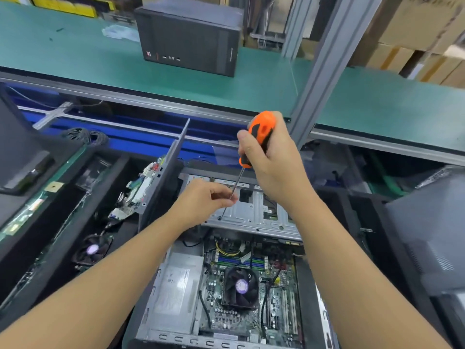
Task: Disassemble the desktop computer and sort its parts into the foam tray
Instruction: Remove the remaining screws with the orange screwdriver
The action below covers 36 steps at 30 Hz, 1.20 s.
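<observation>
Your two bare arms reach in from the bottom, over the open computer (191,340) that lies flat right under you. Its lid is off. Inside you can see a grey power box (176,285) on the left, a green board (226,321) and a round black fan (240,285) with a purple middle. At the far end of the computer sits a shiny metal plate (254,212).

Your right hand (274,170) has its fingers wrapped tight round the orange and black handle of a screwdriver (260,132). The screwdriver leans, with its handle up high and its tip down on the left part of the metal plate. Your left hand (203,201) pinches the thin rod of the screwdriver between thumb and fingers, a little above the tip.

A grey side panel (163,177) stands on its edge just beside the computer on the left. Past it lies the black foam tray (118,170). A circuit board (137,195) rests in the tray next to the panel, and a second fan (91,249) lies in the tray nearer to you. A loop of black wire (85,136) lies behind the tray.

Higher up, a green table (75,59) carries a closed black computer box (188,39). A grey metal post (324,71) stands to its right, with brown cardboard boxes (415,34) behind.
</observation>
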Motion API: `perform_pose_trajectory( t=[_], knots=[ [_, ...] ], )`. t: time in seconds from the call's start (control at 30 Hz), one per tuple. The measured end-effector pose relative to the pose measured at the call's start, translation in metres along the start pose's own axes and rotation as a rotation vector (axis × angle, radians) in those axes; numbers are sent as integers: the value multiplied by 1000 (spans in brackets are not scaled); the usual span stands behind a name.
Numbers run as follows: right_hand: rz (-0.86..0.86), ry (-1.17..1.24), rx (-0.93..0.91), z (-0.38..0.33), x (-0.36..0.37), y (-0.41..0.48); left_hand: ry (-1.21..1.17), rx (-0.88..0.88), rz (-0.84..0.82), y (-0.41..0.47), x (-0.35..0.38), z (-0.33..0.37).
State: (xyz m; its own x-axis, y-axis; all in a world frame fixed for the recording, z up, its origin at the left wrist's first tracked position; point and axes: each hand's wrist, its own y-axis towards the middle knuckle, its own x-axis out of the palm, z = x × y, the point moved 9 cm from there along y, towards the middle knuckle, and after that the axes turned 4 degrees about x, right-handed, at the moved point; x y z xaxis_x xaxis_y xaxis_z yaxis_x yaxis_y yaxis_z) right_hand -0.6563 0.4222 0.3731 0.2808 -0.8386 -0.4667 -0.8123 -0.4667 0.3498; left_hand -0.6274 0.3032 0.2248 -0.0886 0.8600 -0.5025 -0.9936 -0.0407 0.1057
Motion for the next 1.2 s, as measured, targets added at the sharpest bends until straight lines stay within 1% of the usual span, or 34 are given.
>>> perform_pose_trajectory(
  t=[0.1, 0.2, 0.23, 0.27, 0.3, 0.33, 0.43, 0.47, 0.5, 0.67, 0.77, 0.9, 0.97, 1.03, 1.13, 1.2],
  knots=[
    [-64, -60, 44, 17, 23, -3, 69, -8, -24, -3, 5, -14],
    [-120, -103, 80, 36, 41, -9, 179, 30, 72, -15, 4, -19],
    [-125, -103, 91, 41, 44, -11, 184, 18, 77, -21, 6, -21],
    [-127, -104, 100, 46, 47, -13, 211, 0, 46, -27, 12, -25],
    [-128, -106, 105, 50, 50, -15, 272, -17, -30, -33, 22, -31],
    [-130, -108, 111, 54, 52, -16, 359, -44, -142, -39, 35, -37],
    [-144, -101, 129, 64, 59, -19, 585, -205, -602, -65, 78, -70],
    [-144, -98, 132, 66, 60, -19, 645, -257, -732, -73, 89, -82],
    [-143, -96, 132, 68, 61, -19, 696, -309, -806, -77, 95, -92],
    [-143, -95, 124, 70, 64, -15, 772, -444, -984, -62, 115, -109],
    [-147, -86, 137, 72, 64, -16, 736, -522, -1033, -60, 121, -107],
    [-135, -111, 137, 72, 62, -15, 750, -544, -1096, -69, 122, -108],
    [-148, -141, 136, 70, 63, -14, 801, -503, -1190, -77, 124, -103],
    [-179, -164, 145, 68, 64, -14, 874, -422, -1259, -82, 128, -97],
    [-187, -183, 129, 63, 58, -9, 906, -384, -1196, -80, 126, -89],
    [-177, -222, 114, 59, 53, -5, 823, -378, -1072, -72, 116, -83]
  ],
)
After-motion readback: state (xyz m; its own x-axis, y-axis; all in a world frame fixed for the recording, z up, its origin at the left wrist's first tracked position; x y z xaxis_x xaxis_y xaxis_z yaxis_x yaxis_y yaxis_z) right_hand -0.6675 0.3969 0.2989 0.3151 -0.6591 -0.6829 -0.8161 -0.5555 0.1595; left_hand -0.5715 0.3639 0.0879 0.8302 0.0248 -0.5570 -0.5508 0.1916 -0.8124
